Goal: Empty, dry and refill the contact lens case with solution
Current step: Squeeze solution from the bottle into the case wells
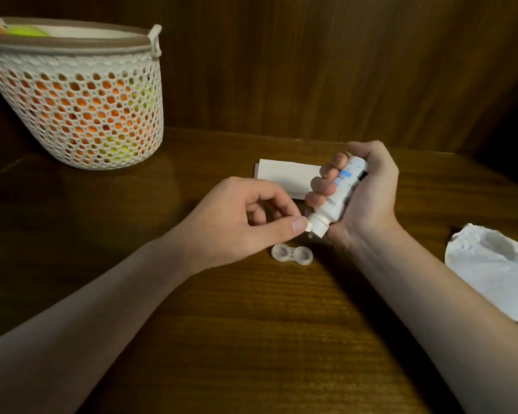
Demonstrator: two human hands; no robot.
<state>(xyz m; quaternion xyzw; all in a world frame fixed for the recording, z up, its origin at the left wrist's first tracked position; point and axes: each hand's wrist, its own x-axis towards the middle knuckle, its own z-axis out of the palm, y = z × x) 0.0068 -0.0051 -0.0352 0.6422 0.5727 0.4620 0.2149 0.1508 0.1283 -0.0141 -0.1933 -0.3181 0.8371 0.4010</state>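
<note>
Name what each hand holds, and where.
Right hand grips the tilted solution bottle round its body; left hand pinches the bottle's cap.

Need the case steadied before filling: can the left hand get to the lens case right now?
Probably yes: the lens case lies uncovered just below the left hand, nothing between. But its fingers pinch the solution bottle's tip.

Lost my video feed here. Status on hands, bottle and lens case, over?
Right hand grips solution bottle, tilted nozzle-down. Left hand pinches its tip. Lens case open on table, just below nozzle. Nothing in the way.
</note>
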